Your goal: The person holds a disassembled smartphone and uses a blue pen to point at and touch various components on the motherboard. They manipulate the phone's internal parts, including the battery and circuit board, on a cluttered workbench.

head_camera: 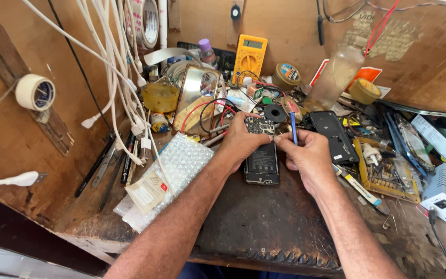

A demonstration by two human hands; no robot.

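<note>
Cluttered wooden bench, dark worn mat (264, 217) under me. My left hand (241, 142) curled round the opened black phone with its back off (261, 157), steadying it mid-mat; my right hand (308, 155) pinched a thin blue plastic pry tool (293, 128) at its top edge. Prying stage, I judged; gentle leverage next.

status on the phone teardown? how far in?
Done: the phone lies opened on the dark mat, battery and board exposed; a black back cover lies apart to its right. In hand: the left hand steadies the phone's top, and the right hand holds a blue pry tool near the board. Left: battery and board sit in place; nothing looks reassembled.
</note>
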